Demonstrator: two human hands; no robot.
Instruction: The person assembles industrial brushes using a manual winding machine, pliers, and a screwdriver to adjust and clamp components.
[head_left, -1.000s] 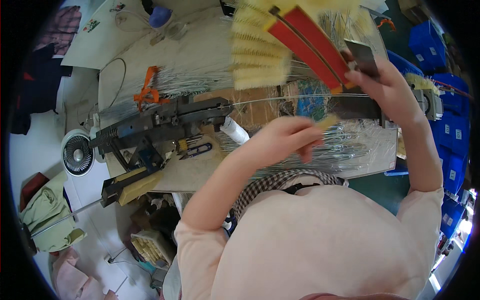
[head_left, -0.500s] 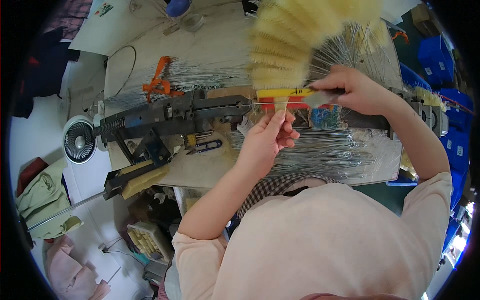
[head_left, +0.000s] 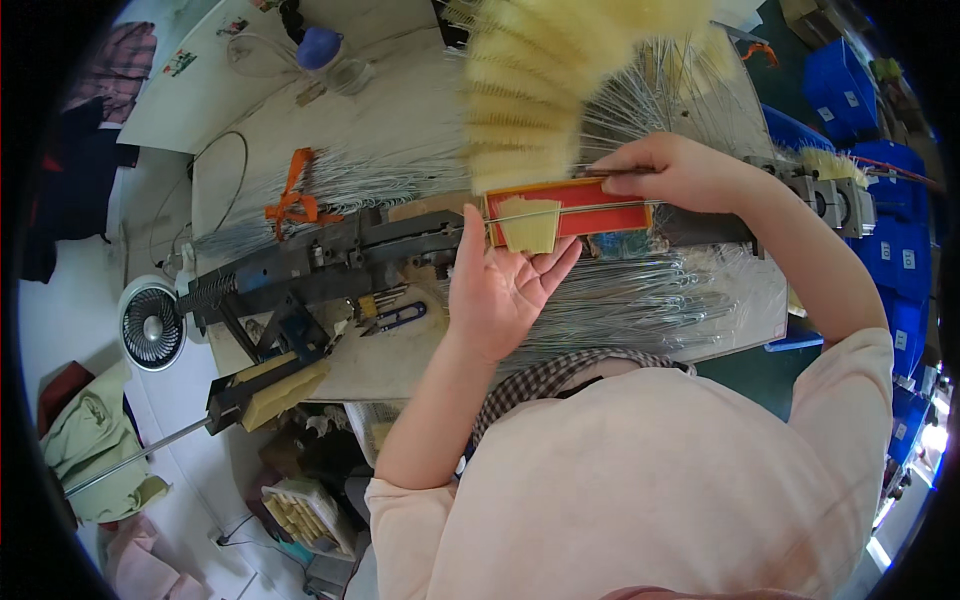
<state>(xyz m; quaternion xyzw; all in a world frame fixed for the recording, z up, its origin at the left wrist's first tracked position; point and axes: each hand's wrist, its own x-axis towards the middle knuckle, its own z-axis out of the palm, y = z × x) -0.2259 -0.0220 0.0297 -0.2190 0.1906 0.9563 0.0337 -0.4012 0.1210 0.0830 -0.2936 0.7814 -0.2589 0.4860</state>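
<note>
A thin fan of pale yellow bristles (head_left: 530, 232) lies across a shallow red tray (head_left: 605, 217) with a yellow rim. Along the tray runs a straight metal wire (head_left: 585, 209), passing over the bristles. My left hand (head_left: 500, 295) is open, palm up with fingers spread, at the tray's near left edge just below the bristles. At the tray's far right side, my right hand (head_left: 670, 172) is closed on a thin, dark-edged tool whose kind I cannot make out. A dark metal clamp mechanism (head_left: 400, 238) meets the tray's left end.
Finished yellow bristle brushes (head_left: 525, 95) stand in a row behind the tray. Bundles of looped wires (head_left: 640, 305) lie in front, others behind the clamp. Blue-handled thread snips (head_left: 400, 318), an orange strap (head_left: 295, 195) and a small fan (head_left: 153, 328) are leftward. Blue bins (head_left: 840, 95) stand right.
My left hand has let go of the pinched bristles and opened below them. The bristles now lie fanned out on the tray. My right hand's tool has turned, and the view has shifted slightly.
</note>
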